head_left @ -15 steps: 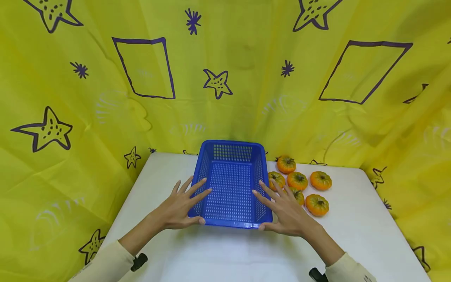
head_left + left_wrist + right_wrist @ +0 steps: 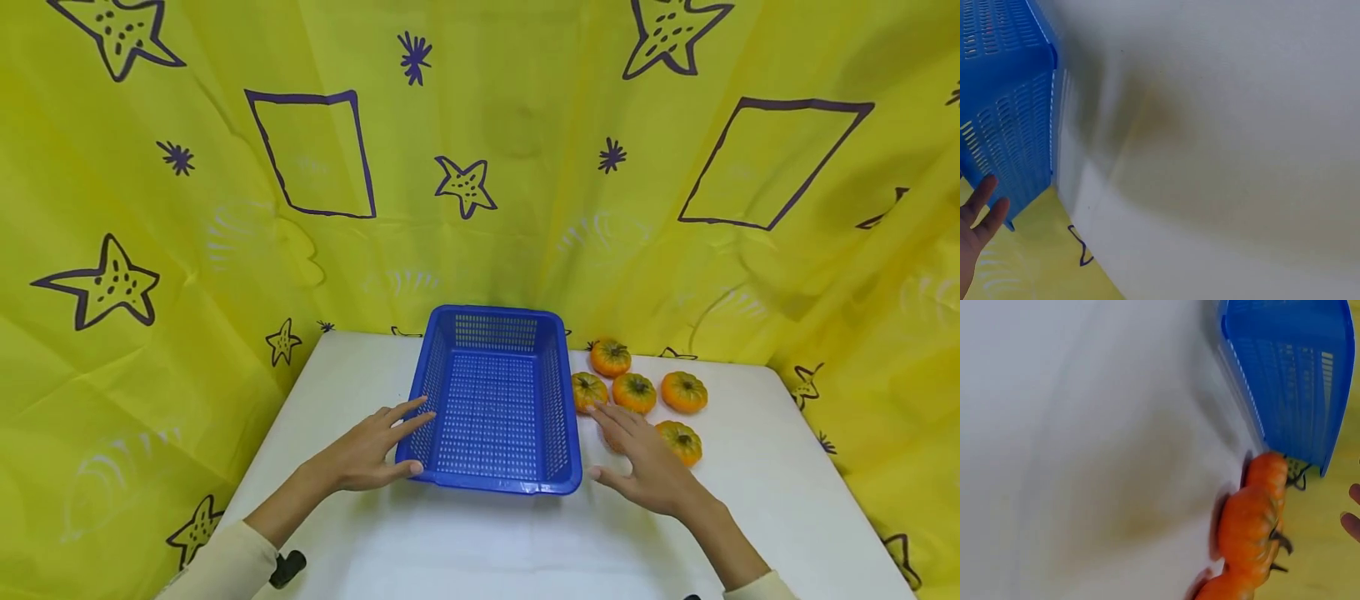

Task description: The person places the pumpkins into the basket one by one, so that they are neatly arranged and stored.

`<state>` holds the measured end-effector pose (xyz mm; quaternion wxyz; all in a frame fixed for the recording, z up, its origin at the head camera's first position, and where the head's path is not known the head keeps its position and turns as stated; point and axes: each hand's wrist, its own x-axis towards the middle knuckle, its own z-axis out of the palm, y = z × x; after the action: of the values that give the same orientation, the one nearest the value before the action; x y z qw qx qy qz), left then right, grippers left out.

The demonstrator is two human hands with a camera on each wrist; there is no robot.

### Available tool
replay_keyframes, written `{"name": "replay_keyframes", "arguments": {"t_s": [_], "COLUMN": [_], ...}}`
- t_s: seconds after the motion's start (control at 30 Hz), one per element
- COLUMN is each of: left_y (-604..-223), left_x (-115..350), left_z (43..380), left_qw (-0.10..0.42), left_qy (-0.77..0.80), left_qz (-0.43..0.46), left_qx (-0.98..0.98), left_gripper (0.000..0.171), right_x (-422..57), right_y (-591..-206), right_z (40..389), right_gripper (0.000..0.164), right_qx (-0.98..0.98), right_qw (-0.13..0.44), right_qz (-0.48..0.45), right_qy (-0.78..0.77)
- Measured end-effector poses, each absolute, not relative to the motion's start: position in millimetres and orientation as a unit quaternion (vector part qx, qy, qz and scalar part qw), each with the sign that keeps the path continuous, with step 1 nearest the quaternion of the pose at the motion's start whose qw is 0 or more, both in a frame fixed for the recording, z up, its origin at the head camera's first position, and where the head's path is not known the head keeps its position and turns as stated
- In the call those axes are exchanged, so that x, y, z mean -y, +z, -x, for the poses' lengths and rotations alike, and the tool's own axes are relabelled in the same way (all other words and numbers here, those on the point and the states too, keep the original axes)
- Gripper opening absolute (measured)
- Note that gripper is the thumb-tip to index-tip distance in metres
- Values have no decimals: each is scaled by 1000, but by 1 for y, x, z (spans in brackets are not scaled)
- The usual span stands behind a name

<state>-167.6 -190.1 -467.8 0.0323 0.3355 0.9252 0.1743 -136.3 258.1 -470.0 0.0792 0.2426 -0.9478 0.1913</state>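
Observation:
A blue plastic basket [image 2: 491,485] with slotted walls stands on the white table, nothing inside it. My left hand [image 2: 367,454] is at its left wall, fingers stretched out over the rim and thumb near the front left corner. In the left wrist view two fingertips [image 2: 999,209] show beside the basket's wall [image 2: 1016,125]. Off the right side, my right hand [image 2: 648,462] hovers over the small orange pumpkins [image 2: 634,392], fingers extended and holding nothing. It hides part of one pumpkin. The right wrist view has several pumpkins [image 2: 1247,528] lined up by the basket.
A yellow curtain [image 2: 517,242] with drawn stars and frames hangs behind and along both sides of the white table [image 2: 480,550]. One pumpkin [image 2: 684,392] sits at the right of the group.
My right hand has left the basket's right rim and moved right over the pumpkins. The left hand has shifted slightly left, its fingers drawn closer together.

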Motion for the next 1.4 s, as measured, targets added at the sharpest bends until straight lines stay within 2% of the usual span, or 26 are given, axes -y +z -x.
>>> {"name": "replay_keyframes", "arguments": {"t_s": [0.2,0.6,0.83,0.97,1.23,1.4], "left_y": [-477,-484,-484,-487,-491,-492], "left_x": [192,193,192,193,194,194], "left_z": [171,173,172,171,171,170], "left_qw": [57,41,44,42,20,15], "left_qy": [215,220,223,220,223,232], "left_qz": [-330,-309,-297,-297,-301,-301], "left_qx": [-917,-924,-927,-928,-927,-925], "left_gripper": [68,68,70,72,72,72], "right_x": [-285,-343,-364,-374,-380,-380], "right_y": [-477,-495,-505,-515,-524,-528], "right_z": [138,142,140,140,146,148], "right_gripper": [68,56,59,62,78,77], "right_qx": [939,931,942,947,955,955], "right_qw": [97,159,120,113,39,22], "right_qz": [-203,-109,-49,-38,-19,-19], "right_qy": [259,311,308,298,295,295]}}
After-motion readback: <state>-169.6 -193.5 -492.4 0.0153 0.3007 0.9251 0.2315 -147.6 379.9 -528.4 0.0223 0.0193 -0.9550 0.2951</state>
